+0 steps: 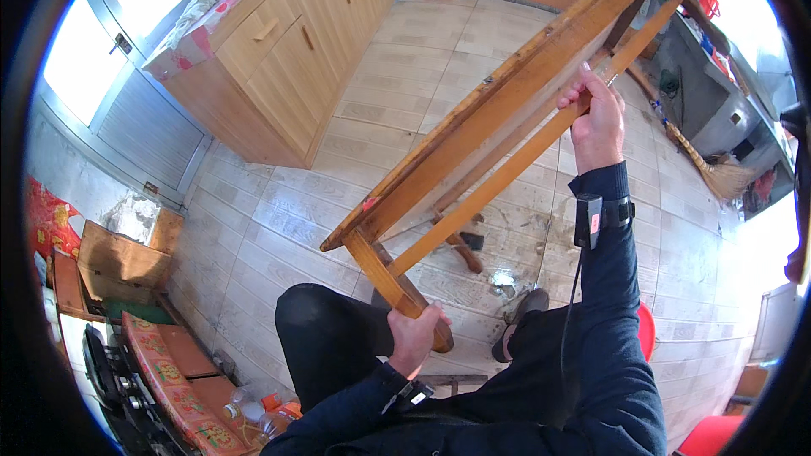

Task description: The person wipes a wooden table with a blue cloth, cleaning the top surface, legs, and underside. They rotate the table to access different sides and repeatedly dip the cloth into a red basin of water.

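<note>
A long wooden bench [456,145] is tilted on its side in front of me, its seat edge running from lower left to upper right. My left hand [418,337] is closed around the foot end of its near leg [380,269]. Farther along, my right hand [595,111] is curled at the long stretcher rail [488,196], thumb pointing up. A small shiny piece [612,80] shows beside the right fingers; what it is cannot be made out. Another bench leg [466,253] reaches down near the floor, behind the rail.
A wooden cabinet [285,76] stands to the left. Wet, dirty patches [504,278] and a black block [472,240] are on the tiled floor [253,278]. A straw broom [725,174] leans at right. Plastic bottles [244,408] lie low left. A red stool [646,331] is partly hidden by my arm.
</note>
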`<control>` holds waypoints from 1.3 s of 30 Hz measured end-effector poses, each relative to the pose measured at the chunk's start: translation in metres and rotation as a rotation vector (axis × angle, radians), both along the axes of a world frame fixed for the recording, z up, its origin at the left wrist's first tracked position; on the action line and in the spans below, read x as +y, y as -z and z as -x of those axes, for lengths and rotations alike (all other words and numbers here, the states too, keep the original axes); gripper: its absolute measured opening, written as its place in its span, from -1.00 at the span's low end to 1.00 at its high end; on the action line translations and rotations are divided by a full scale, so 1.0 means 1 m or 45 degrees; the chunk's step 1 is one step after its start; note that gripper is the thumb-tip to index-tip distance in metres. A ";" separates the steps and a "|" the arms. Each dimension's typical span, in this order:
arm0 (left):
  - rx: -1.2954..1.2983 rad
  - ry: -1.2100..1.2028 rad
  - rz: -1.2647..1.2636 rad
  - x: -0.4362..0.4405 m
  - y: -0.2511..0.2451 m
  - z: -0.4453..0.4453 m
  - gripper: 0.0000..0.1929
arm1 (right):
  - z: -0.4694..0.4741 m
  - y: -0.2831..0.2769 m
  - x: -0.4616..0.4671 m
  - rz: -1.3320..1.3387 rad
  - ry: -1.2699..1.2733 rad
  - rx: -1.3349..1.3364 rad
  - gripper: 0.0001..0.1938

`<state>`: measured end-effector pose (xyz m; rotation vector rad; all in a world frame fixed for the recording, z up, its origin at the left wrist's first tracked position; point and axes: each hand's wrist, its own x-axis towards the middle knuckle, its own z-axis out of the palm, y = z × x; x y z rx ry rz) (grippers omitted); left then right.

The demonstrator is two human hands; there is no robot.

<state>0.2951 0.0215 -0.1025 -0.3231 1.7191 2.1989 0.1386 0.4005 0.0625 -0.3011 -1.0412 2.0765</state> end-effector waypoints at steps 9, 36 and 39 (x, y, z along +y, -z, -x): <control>0.004 0.158 0.129 0.010 0.078 0.040 -0.70 | 0.000 -0.018 -0.065 -0.234 -0.102 0.055 -0.86; 1.858 0.036 0.758 0.113 -0.266 0.158 -0.31 | -0.013 0.075 -0.218 -0.637 -0.319 -0.176 -0.64; 1.593 -0.031 0.850 0.106 -0.255 0.186 -0.48 | -0.011 0.096 -0.219 -1.034 -0.336 -0.451 -0.68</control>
